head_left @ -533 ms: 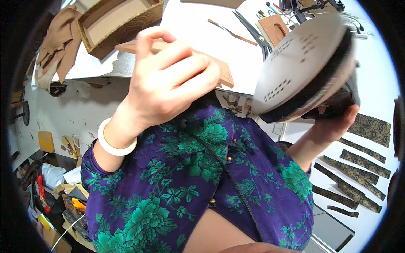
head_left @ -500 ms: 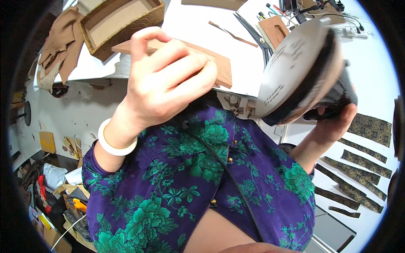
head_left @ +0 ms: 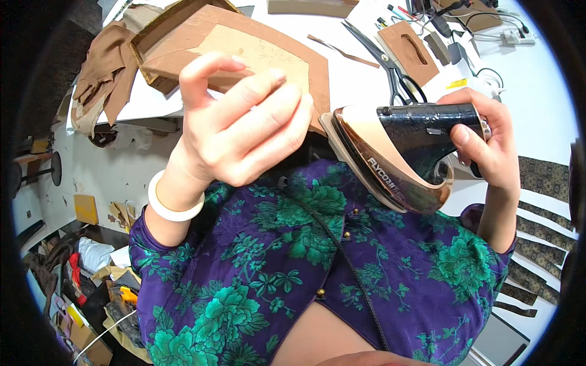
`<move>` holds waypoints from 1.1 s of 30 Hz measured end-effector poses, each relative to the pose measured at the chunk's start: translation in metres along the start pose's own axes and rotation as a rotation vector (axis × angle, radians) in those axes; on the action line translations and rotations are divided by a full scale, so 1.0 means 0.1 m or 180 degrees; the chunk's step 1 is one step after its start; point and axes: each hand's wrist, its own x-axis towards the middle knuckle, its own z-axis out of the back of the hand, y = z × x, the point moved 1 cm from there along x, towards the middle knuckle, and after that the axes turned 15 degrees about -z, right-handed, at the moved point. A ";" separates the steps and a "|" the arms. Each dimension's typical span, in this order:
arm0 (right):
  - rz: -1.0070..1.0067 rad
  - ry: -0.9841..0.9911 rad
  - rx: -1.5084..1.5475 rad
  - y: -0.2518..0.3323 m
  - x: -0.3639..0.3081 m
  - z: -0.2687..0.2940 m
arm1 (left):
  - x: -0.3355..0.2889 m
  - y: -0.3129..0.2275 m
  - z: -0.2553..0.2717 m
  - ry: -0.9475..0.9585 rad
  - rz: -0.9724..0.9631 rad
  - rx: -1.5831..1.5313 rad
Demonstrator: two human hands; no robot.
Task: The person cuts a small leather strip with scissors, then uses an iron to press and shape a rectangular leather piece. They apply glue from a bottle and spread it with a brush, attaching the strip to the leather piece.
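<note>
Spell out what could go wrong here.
The iron in the right hand has its underside turned toward the bare left hand; if hot, a slip could burn it. The iron's nose appears close to the brown panel and might mark it. The scissors lie beyond the iron and could be knocked.

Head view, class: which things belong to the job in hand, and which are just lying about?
Seemingly in use:
iron, held in the right hand
brown panel, behind the left hand; whether held, unclear

Seemingly just lying about:
black scissors
brown slotted piece
patterned strips
crumpled brown material
</note>
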 end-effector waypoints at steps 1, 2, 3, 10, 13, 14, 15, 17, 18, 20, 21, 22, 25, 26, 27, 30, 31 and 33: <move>-0.0006 -0.0006 -0.0043 0.02 0.01 -0.01 | 0.00 -0.01 0.01 0.0019 -0.0042 -0.0042; -0.0012 -0.0010 -0.0086 0.04 0.01 -0.03 | 0.00 -0.02 0.06 0.0094 -0.0033 -0.0153; -0.0016 -0.0016 -0.0127 0.05 0.02 -0.04 | 0.00 -0.03 0.09 0.0170 -0.0025 -0.0265; -0.0045 -0.0118 -0.0371 0.09 0.10 -0.08 | -0.02 0.01 -0.05 -0.0141 -0.0106 -0.0040; -0.0019 -0.0167 -0.0470 0.08 0.14 -0.09 | -0.04 0.00 -0.07 -0.0043 -0.0108 -0.0100; 0.0005 -0.0184 -0.0482 0.08 0.16 -0.10 | -0.04 -0.01 -0.05 0.0041 -0.0104 -0.0159; -0.0005 -0.0208 -0.0447 0.08 0.18 -0.12 | -0.04 -0.01 -0.04 0.0129 -0.0100 -0.0214; -0.0164 -0.0157 -0.0225 0.08 0.23 -0.14 | -0.10 -0.02 -0.08 0.0107 -0.0026 -0.0158; -0.0310 -0.0071 -0.0041 0.06 0.29 -0.14 | -0.14 0.00 -0.10 0.0104 0.0013 -0.0121; 0.0000 -0.0507 0.0409 -0.07 0.27 -0.12 | -0.14 0.12 -0.12 -0.0152 0.0365 -0.0329; 0.0159 -0.0701 0.0603 -0.12 0.26 -0.11 | -0.11 0.16 -0.10 -0.0219 0.0579 -0.0458; 0.0379 -0.1083 0.0968 -0.23 0.27 -0.12 | -0.11 0.18 -0.11 -0.0336 0.0687 -0.0561; 0.1095 -0.1288 0.1973 -0.62 0.23 -0.06 | -0.03 0.20 -0.12 -0.0211 0.0842 -0.0825; 0.1271 -0.1342 0.2388 -0.68 0.26 -0.13 | 0.00 0.19 -0.08 -0.0064 0.0883 -0.0827; 0.1398 -0.1448 0.2857 -0.72 0.27 -0.21 | 0.02 0.19 -0.07 -0.0033 0.0891 -0.0847; 0.2043 -0.1574 0.3809 -0.79 0.32 -0.37 | 0.11 0.14 -0.07 0.0082 0.0944 -0.0908; 0.2303 -0.1528 0.4010 -0.76 0.33 -0.41 | 0.15 0.13 -0.05 0.0184 0.0963 -0.0903; 0.2788 -0.1434 0.4230 -0.76 0.31 -0.50 | 0.22 0.12 -0.03 0.0287 0.0954 -0.0877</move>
